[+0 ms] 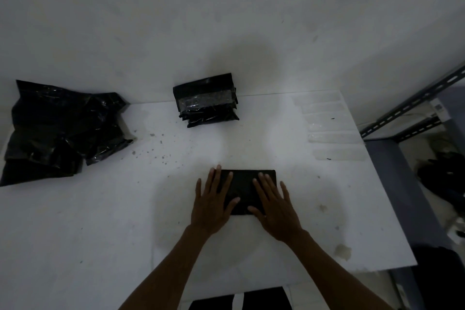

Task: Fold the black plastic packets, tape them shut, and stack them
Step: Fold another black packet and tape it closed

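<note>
A folded black packet point(245, 185) lies flat near the front middle of the white table point(100, 221). My left hand point(212, 202) presses its left half with fingers spread and straight. My right hand point(274, 205) presses its right half the same way. A stack of folded, taped black packets point(207, 100) stands at the back middle against the wall. A loose heap of unfolded black packets point(60, 128) lies at the back left. Several cut strips of clear tape point(332, 138) are stuck in a column along the table's right side.
A grey slotted metal shelf frame point(412, 113) stands right of the table, with dark items on the floor beyond it. The table's right edge runs diagonally close to the tape strips. Small dark specks dot the table between the heap and the stack.
</note>
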Demonstrator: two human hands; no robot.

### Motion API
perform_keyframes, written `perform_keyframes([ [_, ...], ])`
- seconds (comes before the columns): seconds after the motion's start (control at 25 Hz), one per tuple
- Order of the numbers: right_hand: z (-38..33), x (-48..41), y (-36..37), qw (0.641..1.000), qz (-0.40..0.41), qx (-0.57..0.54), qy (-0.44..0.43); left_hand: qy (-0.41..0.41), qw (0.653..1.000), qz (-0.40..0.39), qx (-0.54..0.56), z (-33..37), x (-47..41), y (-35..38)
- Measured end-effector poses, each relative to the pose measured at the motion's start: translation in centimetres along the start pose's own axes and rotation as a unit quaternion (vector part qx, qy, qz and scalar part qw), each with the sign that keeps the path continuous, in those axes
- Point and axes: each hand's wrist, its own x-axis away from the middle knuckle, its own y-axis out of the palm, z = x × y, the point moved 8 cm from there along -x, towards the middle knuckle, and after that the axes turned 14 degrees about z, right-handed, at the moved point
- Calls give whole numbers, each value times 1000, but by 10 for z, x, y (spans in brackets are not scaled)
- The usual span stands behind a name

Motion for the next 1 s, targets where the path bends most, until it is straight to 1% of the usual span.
perform_keyframes([
  [0.04, -5, 0, 4, 1000, -11, 6, -12, 7, 1000, -3, -6, 2, 1, 1],
  [0.12, -1, 2, 9, 999, -26, 11, 15, -5, 1000, -4, -3, 2, 2, 0],
  [0.2, 7, 4, 8, 999, -23, 6, 40, -24, 999, 14, 16, 2, 5, -6],
  [0.32, 1, 0, -2, 1000, -16, 10, 6, -17, 999, 29, 26, 5, 15, -9],
  [0.44, -9, -6, 0, 999, -34, 9, -29, -10, 1000, 9, 13, 7, 21, 0],
  [0.56, 0, -4, 7, 998, -53, 17, -11, -25, 1000, -15, 3, 2, 23, 6],
  [0.68, 11, -2, 6, 999, -45, 17, 15, -19, 1000, -11, 8, -1, 21, 2],
  [0.76, 4, -5, 1, 1000, -29, 11, 0, -15, 1000, -9, 22, -1, 18, 0],
  [0.84, -7, -7, 3, 999, -30, 10, -37, -4, 1000, -12, 18, -1, 18, 2],
  [0.88, -10, -7, 5, 999, -32, 13, -42, -4, 1000, -15, 17, -1, 17, 3],
  [1.0, -3, -14, 7, 1000, -16, 3, 11, -28, 999, -12, 38, -1, 5, 2],
])
